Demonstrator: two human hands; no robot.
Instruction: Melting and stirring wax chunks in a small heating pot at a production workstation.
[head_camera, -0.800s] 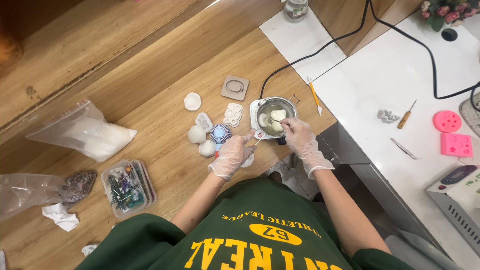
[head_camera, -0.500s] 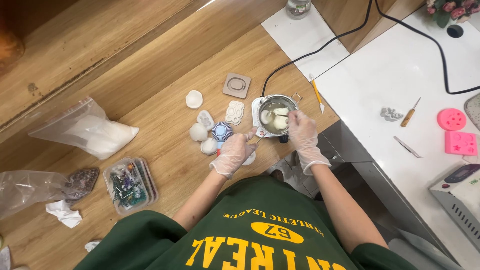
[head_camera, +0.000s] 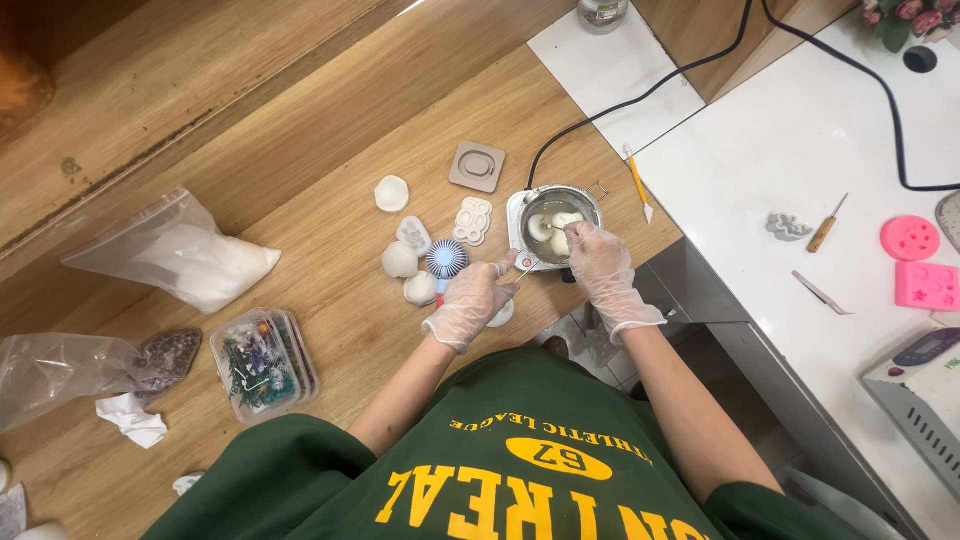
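pot (head_camera: 553, 213) sits at 12 o'clock on my desk (head_camera: 330, 250), white lumps inside | right hand (head_camera: 597, 262) pinching a thin stirrer over it | left hand (head_camera: 470, 300) at 9 o'clock of the pot, fingers curled round its handle | moulds (head_camera: 420, 250) further left

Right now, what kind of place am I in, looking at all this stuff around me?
Most likely a home craft space for wax or soap casting: a small metal melting pot with white lumps sits on a heater, pink silicone moulds lie on the white counter, and white cast shapes rest on the wooden floor.
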